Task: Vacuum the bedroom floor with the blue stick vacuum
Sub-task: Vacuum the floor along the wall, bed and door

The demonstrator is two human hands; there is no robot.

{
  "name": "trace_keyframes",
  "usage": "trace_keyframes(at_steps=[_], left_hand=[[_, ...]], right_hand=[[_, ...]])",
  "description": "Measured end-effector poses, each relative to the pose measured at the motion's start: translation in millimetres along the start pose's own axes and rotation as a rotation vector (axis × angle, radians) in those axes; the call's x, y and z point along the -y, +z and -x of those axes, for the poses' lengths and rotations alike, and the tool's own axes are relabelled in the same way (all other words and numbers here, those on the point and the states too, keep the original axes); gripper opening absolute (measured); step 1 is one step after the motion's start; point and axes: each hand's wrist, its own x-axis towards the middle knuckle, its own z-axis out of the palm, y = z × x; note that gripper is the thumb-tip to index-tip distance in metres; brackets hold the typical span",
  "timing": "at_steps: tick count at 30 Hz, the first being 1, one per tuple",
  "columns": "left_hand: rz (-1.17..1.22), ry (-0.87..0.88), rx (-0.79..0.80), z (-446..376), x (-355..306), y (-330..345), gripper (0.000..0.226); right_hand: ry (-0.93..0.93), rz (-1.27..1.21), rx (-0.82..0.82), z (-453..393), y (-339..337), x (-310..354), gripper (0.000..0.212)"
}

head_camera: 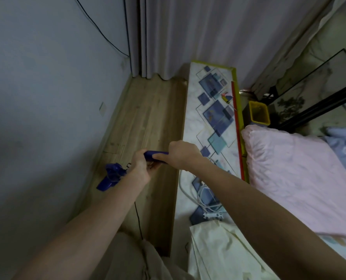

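The blue stick vacuum (112, 175) stands over the narrow strip of wooden floor (146, 122) between the wall and a patterned ledge. Its body and lower part show to the left of my left forearm, close to the wall. My left hand (142, 165) grips the blue handle (155, 154) from the left. My right hand (181, 156) grips the same handle from the right. Both sets of fingers curl round it. The vacuum's floor head is hidden.
A blue-grey wall (42, 98) bounds the floor on the left and grey curtains (168, 37) close its far end. A long patterned ledge (212, 122) with white cables (204, 199) runs on the right, beside a bed with a pink pillow (293, 178). A black cord (137, 219) hangs near my legs.
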Motion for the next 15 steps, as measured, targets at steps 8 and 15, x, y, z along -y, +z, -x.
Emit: trace_keyframes(at_steps=[8, 15], left_hand=[[0.073, -0.059, 0.049, -27, -22, 19, 0.018], [0.185, -0.104, 0.034, -68, -75, 37, 0.036]], right_hand=[[-0.060, 0.169, 0.000, -40, -17, -12, 0.068], [-0.153, 0.362, -0.014, -107, -58, 2, 0.068]])
